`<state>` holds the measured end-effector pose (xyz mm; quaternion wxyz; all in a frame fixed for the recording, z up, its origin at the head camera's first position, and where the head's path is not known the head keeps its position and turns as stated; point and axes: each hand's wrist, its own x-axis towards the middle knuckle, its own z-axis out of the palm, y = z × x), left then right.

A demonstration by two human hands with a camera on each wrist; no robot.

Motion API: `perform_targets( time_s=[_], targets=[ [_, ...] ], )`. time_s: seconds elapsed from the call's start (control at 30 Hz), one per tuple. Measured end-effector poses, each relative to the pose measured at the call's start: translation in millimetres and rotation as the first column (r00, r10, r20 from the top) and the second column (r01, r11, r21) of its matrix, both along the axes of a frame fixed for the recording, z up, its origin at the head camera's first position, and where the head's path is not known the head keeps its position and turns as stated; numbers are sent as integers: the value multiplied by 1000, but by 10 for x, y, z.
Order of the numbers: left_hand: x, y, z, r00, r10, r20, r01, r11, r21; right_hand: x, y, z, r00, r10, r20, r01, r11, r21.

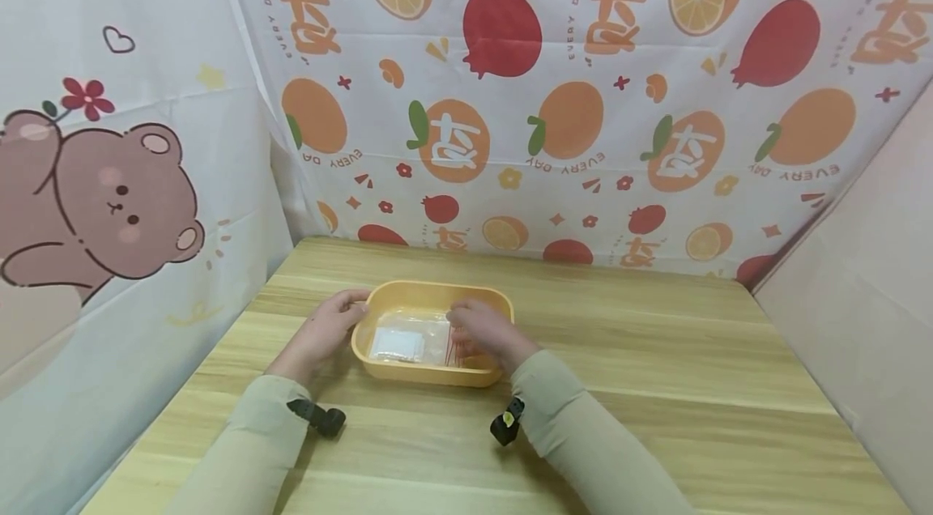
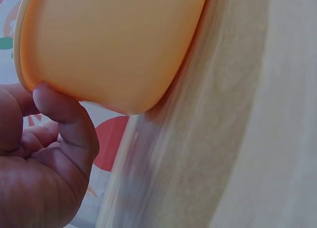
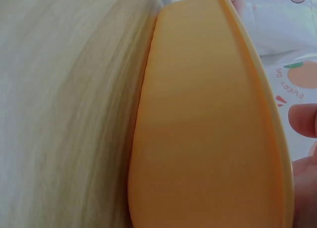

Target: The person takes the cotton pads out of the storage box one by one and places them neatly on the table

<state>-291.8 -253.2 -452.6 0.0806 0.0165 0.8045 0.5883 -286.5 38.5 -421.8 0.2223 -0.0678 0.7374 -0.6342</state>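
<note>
A yellow-orange plastic basin (image 1: 430, 375) rests on the table, its smooth outer wall (image 3: 208, 119) filling much of the right wrist view. My left hand (image 1: 321, 335) holds the basin's left end; in the left wrist view its bent thumb (image 2: 74, 119) presses just under the rim. Inside the basin lie a white packet (image 1: 397, 345) in clear plastic and, to its right, a clear wrapper with thin red lines (image 1: 449, 345). My right hand (image 1: 484, 329) reaches over the right part of the basin, fingers bent down by the red lines. I cannot tell whether they pinch anything.
The basin stands on a wood-grain table (image 1: 656, 385). A fruit-print cloth (image 1: 568, 199) hangs along the table's far edge, and a bear-print cloth (image 1: 240, 199) hangs at the left. A pale cloth (image 1: 860, 256) stands on the right side.
</note>
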Motion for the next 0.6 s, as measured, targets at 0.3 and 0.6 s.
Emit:
perform_targets(
  time_s=[0.3, 0.6],
  targets=[
    [15, 3, -13, 1000, -6, -18, 7, 999, 33, -28, -82, -104, 998, -11, -60, 11, 1000, -8],
    [18, 12, 4, 999, -14, -35, 14, 1000, 18, -74, -174, -200, 998, 42, -54, -39, 998, 56]
  ],
)
